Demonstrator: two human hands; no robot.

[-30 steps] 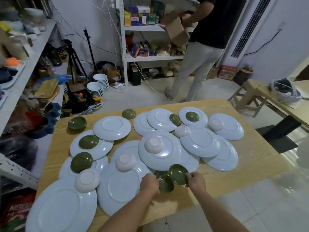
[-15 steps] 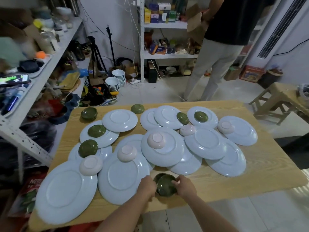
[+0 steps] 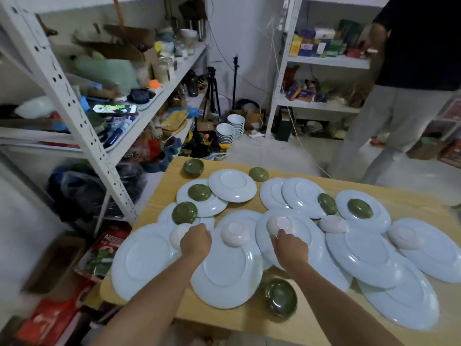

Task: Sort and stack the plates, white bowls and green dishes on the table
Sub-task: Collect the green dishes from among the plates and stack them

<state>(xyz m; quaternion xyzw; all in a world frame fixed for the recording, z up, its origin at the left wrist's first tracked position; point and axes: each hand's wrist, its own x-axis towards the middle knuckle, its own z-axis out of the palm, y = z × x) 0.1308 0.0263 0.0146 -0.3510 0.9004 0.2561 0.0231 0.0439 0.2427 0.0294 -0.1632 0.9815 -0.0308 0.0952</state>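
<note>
Left hand (image 3: 195, 239) curls its fingers over an upturned white bowl (image 3: 177, 236) lying on the near-left plate (image 3: 142, 260). Right hand (image 3: 290, 247) grips the near rim of a second upturned bowl (image 3: 279, 223) on the central plate (image 3: 306, 233). Nested green dishes (image 3: 280, 297) sit at the near edge of the wooden table (image 3: 311, 318).

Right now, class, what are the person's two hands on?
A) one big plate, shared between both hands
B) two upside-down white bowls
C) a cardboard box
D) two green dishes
B: the left hand grips the left white bowl and the right hand touches the middle white bowl, both bowls bottom up; the green dishes nearest the person lie untouched.
</note>
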